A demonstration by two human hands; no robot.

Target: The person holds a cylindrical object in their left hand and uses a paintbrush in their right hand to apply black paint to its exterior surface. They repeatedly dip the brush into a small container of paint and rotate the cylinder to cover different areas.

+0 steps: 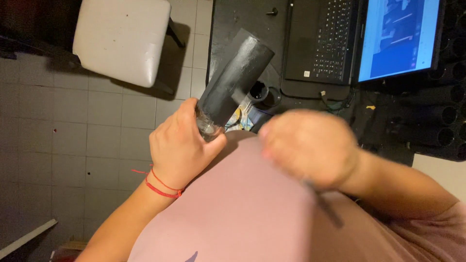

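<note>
1. The left hand (179, 145) has its grip clamped on the clear glass end of a bottle (233, 80) whose body is coated matt black; a red string bracelet (160, 187) circles that wrist.
2. The bottle is held in the air, tilted, its black far end pointing toward the laptop (323, 41) and its clear end buried in the left palm.
3. The right hand (310, 148) is blurred, just beside the bottle's clear end. Its fingers are curled in a fist around a thin dark stick-like tool (324, 206) whose end juts out below the hand; whether it is a brush or a pen cannot be told.
4. Under both hands lies pink cloth (242, 208), the person's own clothing.
5. The laptop stands open on a black bench (228, 19), its screen (400, 36) lit blue and white.
6. Between the bottle and the laptop, on the bench, sits a small dark round pot (258, 90).
7. Beyond the screen, away from the bottle, dark round tubes (444, 114) are stacked with their open ends showing.
8. On the bottle's other side from the laptop, a white stool (121, 39) stands on a grey tiled floor (97, 126).
</note>
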